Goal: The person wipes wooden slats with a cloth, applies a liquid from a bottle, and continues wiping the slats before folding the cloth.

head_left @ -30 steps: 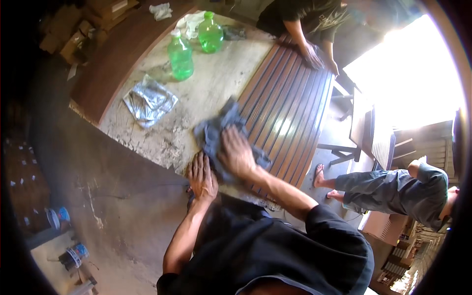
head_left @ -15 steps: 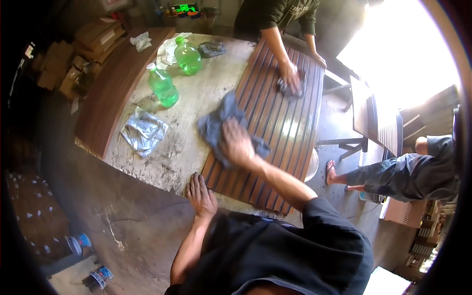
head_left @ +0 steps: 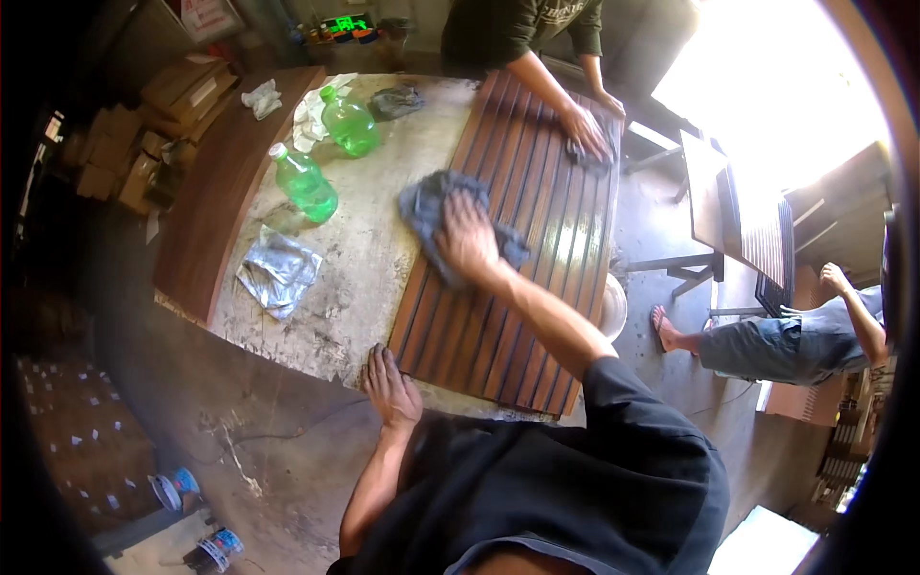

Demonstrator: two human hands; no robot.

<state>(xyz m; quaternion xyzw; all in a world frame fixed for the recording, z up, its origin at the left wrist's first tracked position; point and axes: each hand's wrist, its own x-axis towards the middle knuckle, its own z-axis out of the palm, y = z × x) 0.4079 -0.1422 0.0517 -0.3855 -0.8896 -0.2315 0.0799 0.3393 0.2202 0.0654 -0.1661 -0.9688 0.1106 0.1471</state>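
Fingers point(head_left: 466, 213) of the right hand point(head_left: 470, 238) lie nearly straight and slightly parted, palm down on a bunched grey cloth point(head_left: 422, 206); they look pressed flat on it, not closed round it.

Head view, the only one. The slatted panel point(head_left: 546, 220), brown with dark lines between slats, lies flat on the right part of the worktop point(head_left: 374, 244). The grey cloth straddles the panel's left edge, partly on slats, partly over the pale surface beside it. The left hand point(head_left: 393, 391) rests flat, fingers loosely together, at the near edge by the panel's corner, holding nothing visible; whether its thumb touches the panel, cannot tell. At the far end, a co-worker's hand point(head_left: 586, 134) presses a dark cloth point(head_left: 594, 160) on the slats.

Left of the panel: two green bottles point(head_left: 307, 187), both upright and part-filled, and a crumpled silvery sheet point(head_left: 278, 273).

Progress (judgement): wiping is under way, not finished, since cloths bear on the panel at two places. A bright sheen shows on the right-hand slats; wetness, finish or mere window glare, cannot separate these. No clear boundary between wiped and unwiped slats, so the share done is unreadable. Panel sides and underside: hidden, state unknown.
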